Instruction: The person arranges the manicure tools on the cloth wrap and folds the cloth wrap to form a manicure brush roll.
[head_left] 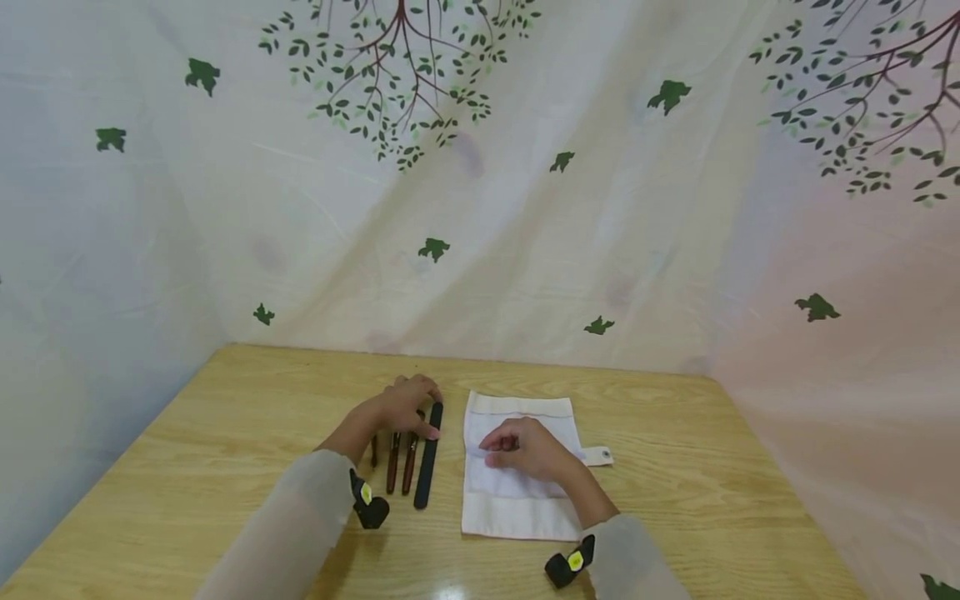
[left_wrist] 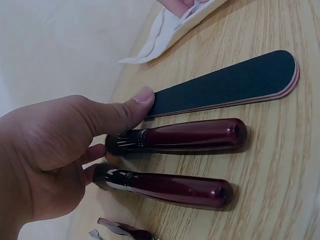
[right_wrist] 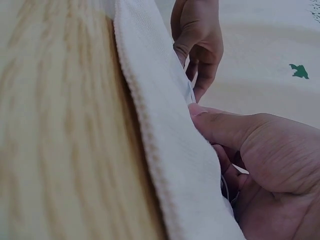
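Observation:
A black nail file [head_left: 428, 458] lies on the table, with my left hand [head_left: 405, 407] at its far end. In the left wrist view the thumb [left_wrist: 142, 100] presses that end of the file, the other fingers partly hidden behind. Under the same hand lie two brushes with dark red handles, one brush [left_wrist: 192, 136] beside the file and another brush [left_wrist: 180, 190] beyond it. My right hand [head_left: 528, 450] is over a white cloth pouch [head_left: 517, 518] spread flat. Its thumb and curled fingers pinch a thin layer of the cloth, as the right wrist view shows.
A smaller dark tool [left_wrist: 127, 230] lies left of the brushes, partly cut off. A strap with a snap [head_left: 598, 456] sticks out from the pouch's right side. Behind the wooden table [head_left: 697, 483] hangs a leaf-patterned curtain [head_left: 517, 275].

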